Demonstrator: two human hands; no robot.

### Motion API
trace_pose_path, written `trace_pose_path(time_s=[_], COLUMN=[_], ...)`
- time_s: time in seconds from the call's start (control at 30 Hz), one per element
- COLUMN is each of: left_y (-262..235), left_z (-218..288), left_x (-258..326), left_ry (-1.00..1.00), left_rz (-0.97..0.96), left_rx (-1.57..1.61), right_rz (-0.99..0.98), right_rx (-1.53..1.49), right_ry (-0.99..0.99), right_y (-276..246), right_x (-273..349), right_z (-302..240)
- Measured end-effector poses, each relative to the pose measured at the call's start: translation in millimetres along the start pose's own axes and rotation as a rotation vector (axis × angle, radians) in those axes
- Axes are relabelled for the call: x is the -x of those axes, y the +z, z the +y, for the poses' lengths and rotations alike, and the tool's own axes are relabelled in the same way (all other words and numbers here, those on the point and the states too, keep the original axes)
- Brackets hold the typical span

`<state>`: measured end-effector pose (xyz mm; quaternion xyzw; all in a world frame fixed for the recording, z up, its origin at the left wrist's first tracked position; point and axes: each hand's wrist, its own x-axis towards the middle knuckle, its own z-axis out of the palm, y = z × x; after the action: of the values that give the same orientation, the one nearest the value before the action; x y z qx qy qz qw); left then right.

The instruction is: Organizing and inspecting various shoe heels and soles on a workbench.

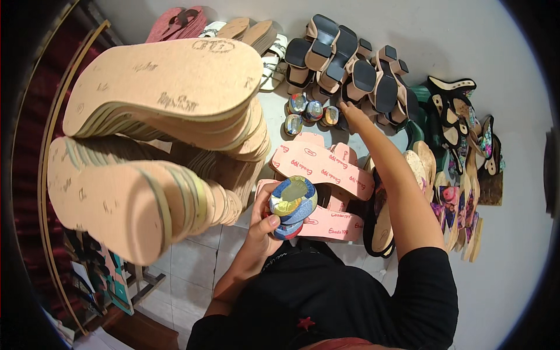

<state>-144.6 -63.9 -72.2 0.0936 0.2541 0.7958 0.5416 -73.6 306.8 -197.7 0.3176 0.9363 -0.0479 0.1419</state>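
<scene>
My left hand (263, 224) is closed around a small stack of rounded, fabric-covered pieces (293, 198), patterned in blue, yellow and red with a flat greyish-green top; I cannot tell what part they are. My right hand (351, 116) reaches far across the table, its fingers bunched beside similar patterned pieces (314, 109) and against the dark-soled block-heeled sandals (360, 77). What it pinches, if anything, is too small to make out. Between my arms lie pink printed sole-shaped pieces (324, 166), with more pink ones (331, 224) nearer my body.
Tall stacks of tan shoe soles (169, 76) fill the left side, with a second stack (108, 198) nearer me. White sandals (272, 64) and pink soles (177, 24) sit at the back. Flower-patterned sandals (452, 201) line the right, near tan footbeds (383, 227).
</scene>
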Motion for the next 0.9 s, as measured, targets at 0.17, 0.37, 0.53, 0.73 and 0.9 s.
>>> trace_pose_path(time_s=[0.17,0.37,0.53,0.73,0.9], left_y=[-6,-12,-7,-2,9], left_z=[6,5,2,-10,-22], left_x=[-8,-13,-19,-30,-45], left_ry=[-0.043,-0.022,-0.034,0.062,0.321], left_rz=[-0.019,-0.015,-0.012,0.107,0.077], left_rx=[-0.028,0.010,-0.034,-0.049,-0.542], right_rz=[0.059,0.148,0.148,-0.346,-0.112], right_rx=[-0.045,0.093,0.261,-0.784,-0.624], right_ry=[-0.069,-0.066,-0.070,-0.289,-0.641], right_y=[3,10,-31,-158,-169], right_x=[-2,-1,15,82,151], right_z=[5,-1,-17,-101,-128])
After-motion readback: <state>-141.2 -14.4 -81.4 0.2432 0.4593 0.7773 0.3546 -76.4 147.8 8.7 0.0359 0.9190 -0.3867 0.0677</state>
